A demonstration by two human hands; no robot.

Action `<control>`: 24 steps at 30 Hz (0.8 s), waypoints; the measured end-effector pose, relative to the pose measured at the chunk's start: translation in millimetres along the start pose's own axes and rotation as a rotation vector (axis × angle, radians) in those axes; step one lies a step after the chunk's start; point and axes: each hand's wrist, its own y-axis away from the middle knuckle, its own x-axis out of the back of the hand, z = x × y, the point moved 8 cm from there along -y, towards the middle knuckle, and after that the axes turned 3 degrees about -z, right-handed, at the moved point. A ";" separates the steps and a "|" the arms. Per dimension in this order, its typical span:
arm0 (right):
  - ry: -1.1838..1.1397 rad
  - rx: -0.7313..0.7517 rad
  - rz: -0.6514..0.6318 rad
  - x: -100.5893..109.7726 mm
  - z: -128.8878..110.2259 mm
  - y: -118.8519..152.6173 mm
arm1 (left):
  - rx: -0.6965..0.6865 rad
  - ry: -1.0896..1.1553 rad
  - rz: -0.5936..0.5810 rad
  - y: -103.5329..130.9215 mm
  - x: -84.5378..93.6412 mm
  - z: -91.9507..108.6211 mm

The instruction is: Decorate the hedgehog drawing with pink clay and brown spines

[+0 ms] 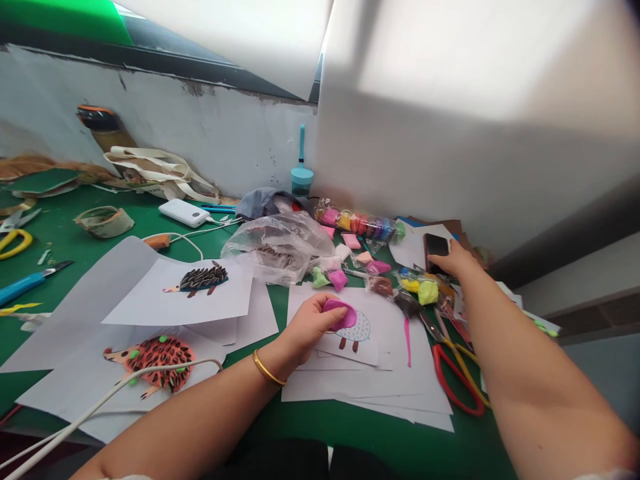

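Note:
My left hand [313, 325], with a gold bangle at the wrist, pinches a flattened magenta piece of clay [343, 315]. The clay hangs over a drawing [358, 328] of an animal with a scalloped body and brown feet, and covers its front part. At the far right, my right hand [454, 259] is closed on the edge of a dark phone [437, 245]; some of its fingers are hidden. Small bags of soft clay, such as a purple one [338, 280] and a yellow-green one [428, 292], lie between my hands. A pink modelling tool [408, 341] rests on the white paper.
Red-handled scissors [453, 380] lie at the right. On the left are two hedgehog pictures, one dark [204, 277] and one orange [163, 360]. Behind stand a plastic bag of seeds [275, 250], a white power bank [185, 213] and its cable. A blue cutter [30, 283] lies far left.

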 end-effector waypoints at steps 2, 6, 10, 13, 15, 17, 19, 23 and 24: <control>0.011 0.016 0.002 7.7 -18.1 14.1 | -0.008 -0.007 0.008 -0.4 1.2 -0.2; -0.133 0.305 0.006 14.2 -94.7 86.5 | -0.032 -0.017 0.004 -1.1 2.2 -0.9; -0.352 0.655 -0.074 11.4 -174.1 191.1 | -0.037 -0.018 0.013 -0.4 3.2 -0.2; -0.377 0.748 -0.121 10.1 -193.2 212.6 | -0.024 -0.008 0.026 0.1 4.2 -0.1; -0.338 0.598 -0.079 11.4 -170.0 176.9 | -0.017 -0.008 0.032 -0.2 4.9 -0.7; -0.222 0.323 0.066 17.5 -119.6 119.2 | -0.013 -0.004 0.035 -0.8 5.2 -1.6; -0.091 0.067 0.086 13.1 -62.5 64.4 | -0.006 0.003 0.032 -1.4 5.0 -2.7; -0.011 -0.263 -0.053 -17.0 21.3 4.4 | 0.002 0.007 0.029 -2.2 5.1 -4.2; -0.010 -0.275 -0.073 -24.1 29.3 -1.5 | 0.001 0.008 0.030 -2.4 5.5 -4.4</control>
